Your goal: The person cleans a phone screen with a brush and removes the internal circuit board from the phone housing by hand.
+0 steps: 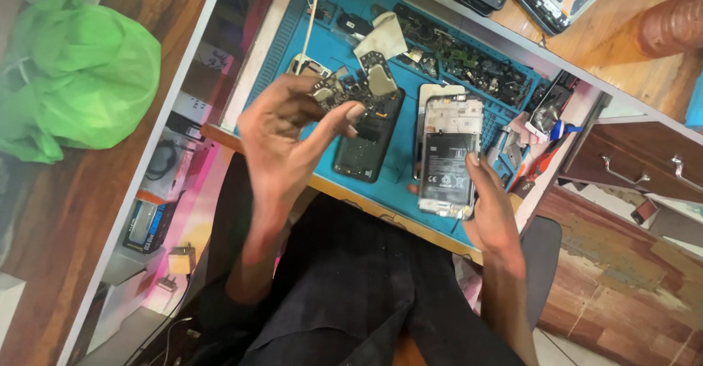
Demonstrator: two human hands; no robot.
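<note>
Blue matting (410, 183) is spread over a white workbench, with small parts scattered along its far edge. At the far left, a green plastic bag (73, 80) is seen on a wooden surface. A small dark circuit board (338, 91) is pinched by the left hand (282, 143) between thumb and fingertips, raised just above a black phone frame (366, 143) that is laid flat on the matting. To the right, an opened phone (448, 154) with its battery exposed is gripped at its lower corner by the right hand (491, 212), thumb pressed on its face. Red-handled tools (538, 165) are laid beyond it. Wooden drawers (637, 157) with metal handles are seen at the right edge.
</note>
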